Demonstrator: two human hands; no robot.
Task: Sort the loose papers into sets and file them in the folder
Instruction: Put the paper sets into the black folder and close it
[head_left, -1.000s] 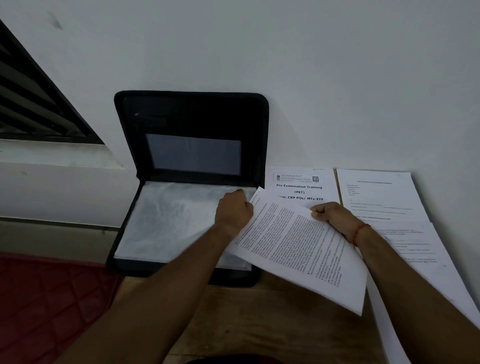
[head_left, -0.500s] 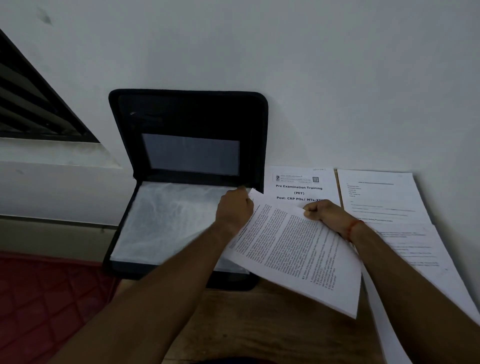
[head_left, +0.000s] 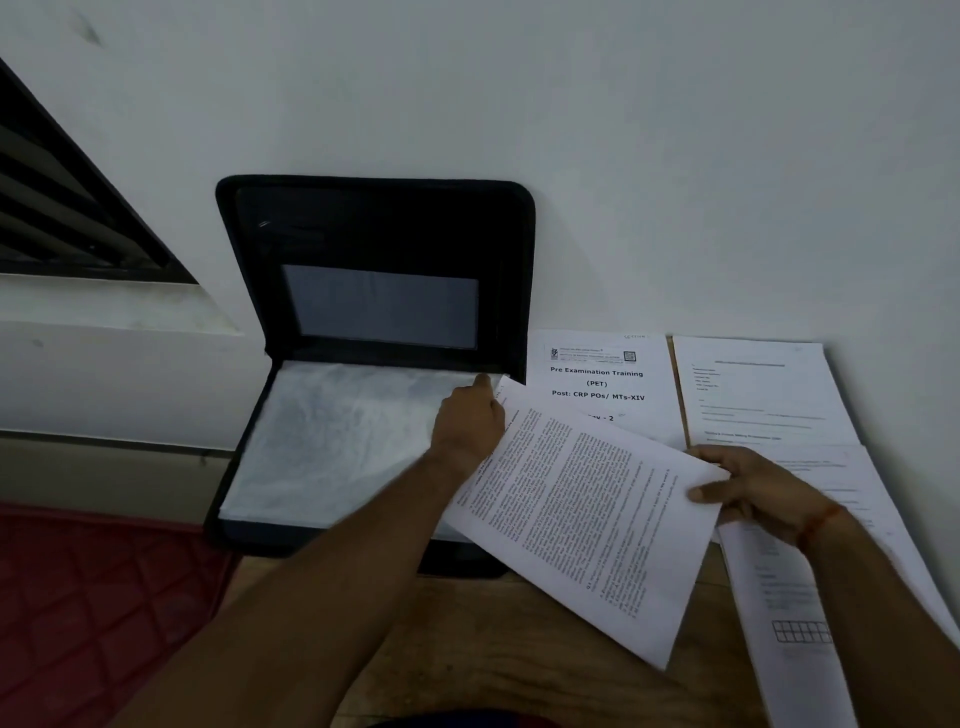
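A black zip folder (head_left: 374, 223) stands open, its lid leaning on the wall. Clear plastic sleeves (head_left: 332, 436) lie in its lower half. My left hand (head_left: 467, 421) has curled fingers at the top sleeve's upper right corner and pinches its edge. My right hand (head_left: 753, 493) holds a densely printed sheet (head_left: 582, 519) by its right corner, thumb on top. The sheet is tilted, and its left part overlaps the folder's right side and my left wrist.
A "Pre Examination Training" sheet (head_left: 597, 384), a form sheet (head_left: 753, 389) and more papers (head_left: 810, 597) lie on the wooden floor (head_left: 493, 649) along the wall. A red quilted mat (head_left: 78, 597) is at the left, below a louvred window (head_left: 52, 208).
My right hand has slid from the sheet's upper edge to its right corner, moving right and down. My left hand stays at the sleeve's corner.
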